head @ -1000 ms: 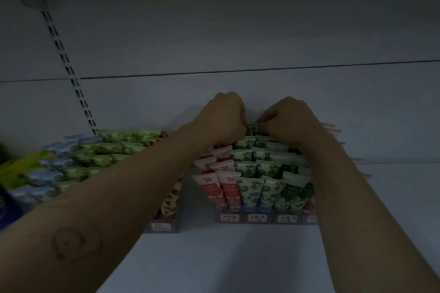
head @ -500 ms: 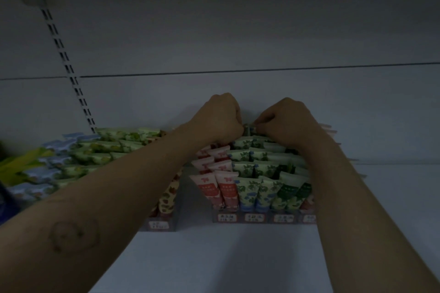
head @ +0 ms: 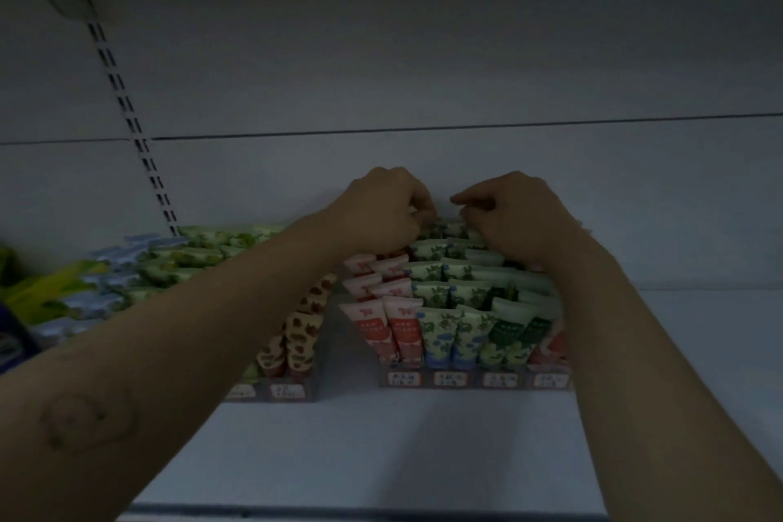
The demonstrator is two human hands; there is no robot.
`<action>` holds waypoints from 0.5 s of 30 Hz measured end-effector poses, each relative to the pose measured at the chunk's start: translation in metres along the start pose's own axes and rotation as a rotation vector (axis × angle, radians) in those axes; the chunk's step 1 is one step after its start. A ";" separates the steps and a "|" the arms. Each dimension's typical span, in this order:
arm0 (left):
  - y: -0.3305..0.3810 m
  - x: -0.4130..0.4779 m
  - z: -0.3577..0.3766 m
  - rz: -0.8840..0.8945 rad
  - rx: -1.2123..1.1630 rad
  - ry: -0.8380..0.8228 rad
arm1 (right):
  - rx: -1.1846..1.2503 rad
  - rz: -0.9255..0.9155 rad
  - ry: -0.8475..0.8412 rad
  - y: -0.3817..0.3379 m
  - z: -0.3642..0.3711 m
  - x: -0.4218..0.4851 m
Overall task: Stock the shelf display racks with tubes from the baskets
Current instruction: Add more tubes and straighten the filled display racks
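Observation:
A stepped display rack (head: 474, 379) stands on the white shelf, filled with rows of red, blue-and-green and dark green tubes (head: 440, 331). Both hands reach to its back top row. My left hand (head: 381, 212) has its fingers curled at the top of a green tube (head: 445, 227) there. My right hand (head: 512, 212) is curled too, fingertips pinching at the same back-row tubes. What lies under the fingers is hidden. A second rack (head: 284, 390) to the left holds brown-spotted tubes (head: 301, 335).
Stacks of green and pale blue tubes (head: 169, 263) fill the shelf's left side, with yellow packs (head: 46, 292) beyond them. A slotted upright (head: 140, 140) runs up the back wall. The shelf above hangs low. Bare white shelf (head: 381, 449) lies in front of the racks.
Both hands stay at the rack's back row. They have parted slightly and their fingers have shifted on the top tubes.

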State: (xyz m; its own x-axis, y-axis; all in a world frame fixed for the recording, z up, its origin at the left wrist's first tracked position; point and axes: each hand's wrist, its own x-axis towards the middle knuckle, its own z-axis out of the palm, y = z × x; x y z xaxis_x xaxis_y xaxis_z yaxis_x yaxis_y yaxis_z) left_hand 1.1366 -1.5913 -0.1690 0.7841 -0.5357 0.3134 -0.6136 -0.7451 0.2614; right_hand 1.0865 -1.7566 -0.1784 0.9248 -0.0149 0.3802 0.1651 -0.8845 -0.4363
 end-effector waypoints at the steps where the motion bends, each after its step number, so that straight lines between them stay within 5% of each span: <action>1: 0.000 -0.005 -0.003 0.026 0.002 0.003 | -0.003 0.000 0.021 0.000 -0.005 -0.002; 8: 0.002 -0.024 -0.024 0.055 -0.001 0.039 | -0.026 0.012 0.202 0.011 -0.059 -0.026; 15: 0.016 -0.017 -0.029 0.057 0.044 0.005 | -0.112 0.061 0.104 0.030 -0.061 -0.039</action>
State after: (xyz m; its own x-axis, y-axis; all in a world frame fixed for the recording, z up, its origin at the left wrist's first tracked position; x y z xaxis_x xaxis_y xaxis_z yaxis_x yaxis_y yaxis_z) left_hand 1.1102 -1.5825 -0.1432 0.7476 -0.5755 0.3316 -0.6522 -0.7305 0.2024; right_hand 1.0346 -1.8112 -0.1569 0.8904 -0.1132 0.4409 0.0654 -0.9267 -0.3700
